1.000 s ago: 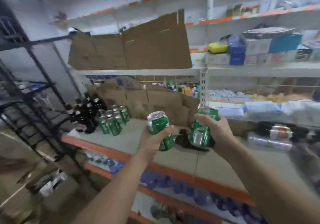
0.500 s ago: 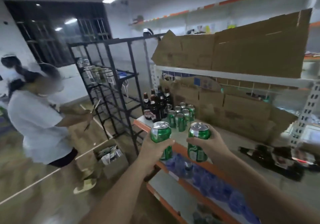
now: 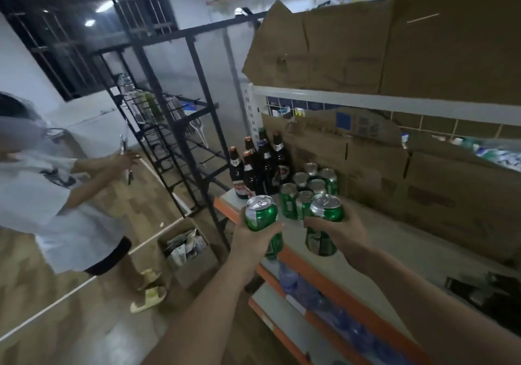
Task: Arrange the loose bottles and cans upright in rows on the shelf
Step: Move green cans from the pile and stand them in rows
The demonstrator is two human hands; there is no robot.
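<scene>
L hand (image 3: 253,242) and R hand (image 3: 341,230) each curl round a green can, L can (image 3: 260,213) and R can (image 3: 327,212), both upright at the shelf (image 3: 408,251) front edge. Since 1 s ago: R can righted from a tilt; pair carried to just short of standing cans (image 3: 301,192) at 12 o'clock, bottles (image 3: 263,167) at 11. Likely next: set-down, extending rows.

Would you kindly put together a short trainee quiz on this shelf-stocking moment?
1. True or false: the left hand holds a brown bottle.
2. Relative to the bottles, the standing cans are: A) to the left; B) to the right; C) stacked on top.
3. Fill in: the right hand holds one green ___ upright.
Key: 1 false; 2 B; 3 can.
</scene>
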